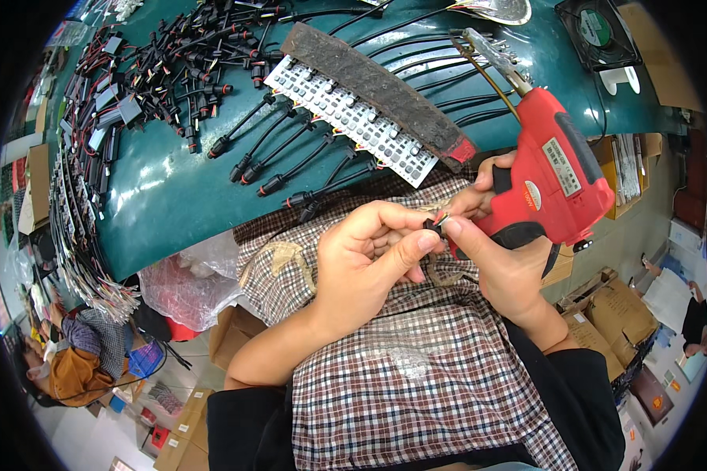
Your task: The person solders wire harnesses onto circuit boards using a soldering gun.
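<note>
Between thumb and fingers my left hand [373, 247] pinches a small black cable connector [430, 226] with thin coloured wires at its end. My right hand [507, 251] is wrapped round the handle of a red soldering gun [554, 169]. Its thumb and fingertips also meet at the connector's wires. The gun's metal tip [499, 63] points away over the table, with a thin feed tube beside it. Just beyond my hands, a white circuit board panel [404, 161] lies at the table edge under a dark metal bar [369, 82]. Black cables [298, 177] stick out from both its sides.
Heaped black connectors [188, 63] and bundled wires [75, 243] cover the left of the green table [165, 196]. A black fan [597, 35] stands at the far right. A plaid apron [416, 377] covers my lap. Cardboard boxes [613, 318] are at right; another person [86, 353] sits left.
</note>
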`<state>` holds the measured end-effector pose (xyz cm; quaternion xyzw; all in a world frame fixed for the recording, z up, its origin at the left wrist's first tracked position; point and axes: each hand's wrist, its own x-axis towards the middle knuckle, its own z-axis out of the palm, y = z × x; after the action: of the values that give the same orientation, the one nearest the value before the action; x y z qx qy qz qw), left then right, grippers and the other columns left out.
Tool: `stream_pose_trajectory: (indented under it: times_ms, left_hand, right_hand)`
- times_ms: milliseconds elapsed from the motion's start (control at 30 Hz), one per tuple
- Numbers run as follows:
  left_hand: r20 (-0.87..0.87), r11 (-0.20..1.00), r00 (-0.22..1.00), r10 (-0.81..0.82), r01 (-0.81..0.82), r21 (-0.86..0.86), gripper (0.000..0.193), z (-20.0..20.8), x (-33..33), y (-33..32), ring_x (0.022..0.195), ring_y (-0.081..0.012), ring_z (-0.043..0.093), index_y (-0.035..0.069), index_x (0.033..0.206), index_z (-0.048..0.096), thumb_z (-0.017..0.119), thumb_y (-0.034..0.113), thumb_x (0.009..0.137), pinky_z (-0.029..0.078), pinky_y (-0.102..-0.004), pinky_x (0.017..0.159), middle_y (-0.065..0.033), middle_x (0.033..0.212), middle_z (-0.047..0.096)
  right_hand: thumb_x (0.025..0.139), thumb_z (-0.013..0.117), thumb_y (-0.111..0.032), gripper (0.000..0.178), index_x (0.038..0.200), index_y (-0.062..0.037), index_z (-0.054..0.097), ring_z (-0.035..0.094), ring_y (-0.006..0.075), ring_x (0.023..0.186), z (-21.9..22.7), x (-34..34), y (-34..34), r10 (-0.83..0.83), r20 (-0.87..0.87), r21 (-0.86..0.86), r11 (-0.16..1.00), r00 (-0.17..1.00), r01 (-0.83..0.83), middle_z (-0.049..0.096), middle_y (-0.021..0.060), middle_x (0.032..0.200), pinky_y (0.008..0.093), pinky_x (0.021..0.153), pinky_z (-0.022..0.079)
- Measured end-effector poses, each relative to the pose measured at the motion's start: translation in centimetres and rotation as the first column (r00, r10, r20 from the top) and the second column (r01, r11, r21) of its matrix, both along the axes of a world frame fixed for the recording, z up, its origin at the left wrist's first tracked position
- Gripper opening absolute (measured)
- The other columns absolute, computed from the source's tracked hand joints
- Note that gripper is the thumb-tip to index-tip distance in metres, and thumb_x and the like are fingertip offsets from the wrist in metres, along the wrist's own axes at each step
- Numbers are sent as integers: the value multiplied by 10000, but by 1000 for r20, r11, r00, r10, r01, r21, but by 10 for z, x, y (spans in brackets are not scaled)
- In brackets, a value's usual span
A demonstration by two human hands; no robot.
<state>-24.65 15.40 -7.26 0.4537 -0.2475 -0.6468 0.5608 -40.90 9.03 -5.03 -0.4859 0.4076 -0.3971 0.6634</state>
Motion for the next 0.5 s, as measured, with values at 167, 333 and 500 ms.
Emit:
stream_pose_trajectory:
  times_ms: [167,333,500]
  left_hand:
    - [18,997,999,49,-48,-54,171,-2,-6,1,636,-99,651,2,1136,624,683,65,988,510,-196,538,-154,961,743]
    - [-76,994,994,73,-79,-74,175,-8,-9,4,718,-92,666,-10,1137,619,677,77,997,525,-197,570,-137,991,741]
    - [-111,996,992,59,-66,-60,179,-7,-3,1,798,-88,683,-25,1142,619,666,81,1007,546,-202,602,-124,1018,737]
  right_hand:
    - [843,633,181,603,1341,-43,380,646,142,954,-5,-1,0,29,-46,-64,997,998,-32,465,76,1165,288,819,577]
    - [855,646,154,544,1310,-28,408,633,119,910,-5,5,7,-18,-24,-57,998,1000,17,547,79,1068,275,775,548]
    - [876,654,135,496,1288,-9,419,659,124,923,-11,2,9,-59,-37,-154,987,998,53,608,91,1004,276,740,568]
